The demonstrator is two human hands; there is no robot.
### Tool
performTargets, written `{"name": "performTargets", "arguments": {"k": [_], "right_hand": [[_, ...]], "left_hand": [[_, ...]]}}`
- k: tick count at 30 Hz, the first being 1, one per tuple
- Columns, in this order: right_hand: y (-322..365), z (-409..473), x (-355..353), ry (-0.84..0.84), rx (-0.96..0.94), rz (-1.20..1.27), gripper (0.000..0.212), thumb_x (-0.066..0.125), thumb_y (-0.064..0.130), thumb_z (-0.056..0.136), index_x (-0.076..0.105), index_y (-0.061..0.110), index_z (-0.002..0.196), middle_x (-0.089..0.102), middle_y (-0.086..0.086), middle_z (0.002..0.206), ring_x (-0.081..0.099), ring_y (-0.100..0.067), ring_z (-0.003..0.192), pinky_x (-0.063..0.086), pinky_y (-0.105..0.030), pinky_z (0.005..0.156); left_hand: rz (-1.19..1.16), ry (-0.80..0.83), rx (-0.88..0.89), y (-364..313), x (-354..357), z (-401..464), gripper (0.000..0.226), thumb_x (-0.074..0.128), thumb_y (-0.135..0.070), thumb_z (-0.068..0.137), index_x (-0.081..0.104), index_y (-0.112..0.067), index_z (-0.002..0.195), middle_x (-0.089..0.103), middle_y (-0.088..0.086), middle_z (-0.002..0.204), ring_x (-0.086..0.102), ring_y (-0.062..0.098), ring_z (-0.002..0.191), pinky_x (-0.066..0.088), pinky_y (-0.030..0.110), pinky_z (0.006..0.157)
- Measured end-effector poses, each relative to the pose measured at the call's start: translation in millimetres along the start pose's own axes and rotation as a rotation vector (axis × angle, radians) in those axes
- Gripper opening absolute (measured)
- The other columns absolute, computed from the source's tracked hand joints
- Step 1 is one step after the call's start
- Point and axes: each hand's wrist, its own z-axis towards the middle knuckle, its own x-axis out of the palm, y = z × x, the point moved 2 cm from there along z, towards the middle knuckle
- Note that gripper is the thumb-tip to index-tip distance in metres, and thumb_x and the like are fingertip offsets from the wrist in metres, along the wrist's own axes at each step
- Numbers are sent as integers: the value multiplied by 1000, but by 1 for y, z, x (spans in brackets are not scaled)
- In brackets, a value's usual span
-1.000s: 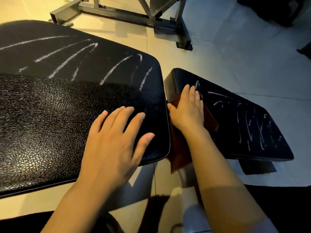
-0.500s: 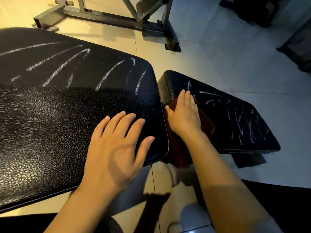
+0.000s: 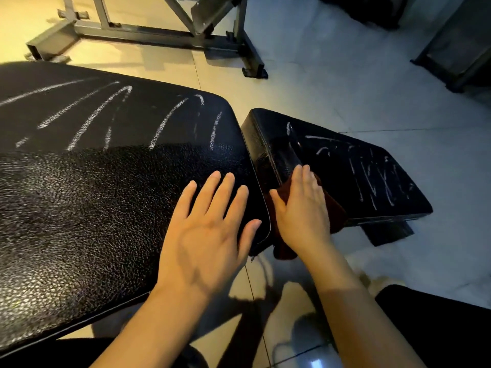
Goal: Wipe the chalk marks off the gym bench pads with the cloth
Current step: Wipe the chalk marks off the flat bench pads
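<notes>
We see the tiled floor spread under everything, pale and glossy. Across its far side stands a grey metal frame, well apart from the bench. The large back pad fills the left half of the view, black and pebbled, with long white chalk strokes fanning over its far half; its near half shines clean. Just beside it to the right, across a narrow gap, lies the smaller seat pad, also black, scribbled with shorter chalk marks over its right part, while the strip nearest the gap looks dark and wiped.

Our left hand lies flat on the near right corner of the back pad, fingers straight and spread, holding nothing, the thumb reaching the pad's edge. Our right hand presses down on the dark reddish-brown cloth, fingers straight and close together, pointing away from us; it does not curl round the fabric. The cloth sits on the near left part of the seat pad, beneath that palm, with a fold hanging off the near edge into the gap between the pads. A dark sleeve or trouser leg shows at the lower right
</notes>
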Motion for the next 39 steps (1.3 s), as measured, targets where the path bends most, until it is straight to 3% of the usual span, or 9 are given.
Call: {"name": "performTargets", "arguments": {"k": [7,17,22,25,27,29,33,36,39], "right_hand": [[30,69,-2,51,-2,2,74,33,45,103,-5,7,154,-6,-11,163,-5,-23,150,1,-37,122],[-28,-28,6,-46,31,155,62,20,49,102,4,22,155,0,3,164,-4,-10,149,-5,-27,117],[-35,-33,0,-25,79,321,55,25,45,104,18,24,154,13,6,162,7,-12,149,9,-32,119],[-44,-40,-21,-2,115,573,48,26,46,104,41,24,144,55,3,129,48,-19,126,40,-21,92],[-48,-53,-40,-18,95,715,44,26,46,103,42,32,142,53,12,102,52,-7,95,32,-11,67],[-47,-68,-56,-55,7,819,42,29,45,102,36,41,144,51,13,116,48,-4,102,30,-9,67],[-47,-92,-80,-188,-171,901,28,33,52,96,43,52,122,49,13,135,48,-2,120,40,-6,82],[-52,-108,-94,-211,-220,880,19,36,52,93,47,51,109,46,28,126,46,10,117,37,-1,89],[-63,-119,-98,-285,-203,859,17,40,47,95,53,45,104,53,25,118,51,12,109,40,-5,89]], "left_hand": [[52,-23,39,-3,-2,-1,47,43,-41,95,63,-10,125,56,12,136,46,29,133,28,46,110],[53,-39,64,-1,0,1,49,38,-43,96,63,-11,124,58,9,134,45,28,133,29,45,110],[30,-58,50,-1,-1,1,51,38,-44,95,58,-13,130,59,6,132,47,26,131,29,43,108],[27,-39,49,-4,-3,1,53,36,-45,95,55,-15,133,59,6,132,47,25,131,30,43,107],[7,-32,53,-4,-5,0,56,34,-50,94,56,-16,133,58,5,133,46,24,132,31,44,108],[-31,-57,109,-3,-9,-4,56,37,-53,93,57,-17,130,58,3,134,45,23,132,29,45,109],[-246,-73,260,-34,-15,-11,54,51,-52,89,54,-19,131,55,-1,132,48,16,125,39,37,101],[-659,128,92,-80,-7,-11,55,68,-47,83,53,-23,131,57,-13,118,52,6,112,41,18,90],[-932,195,19,-110,5,-20,46,67,-48,79,57,-28,120,58,-19,108,55,-1,102,46,17,82]]}}
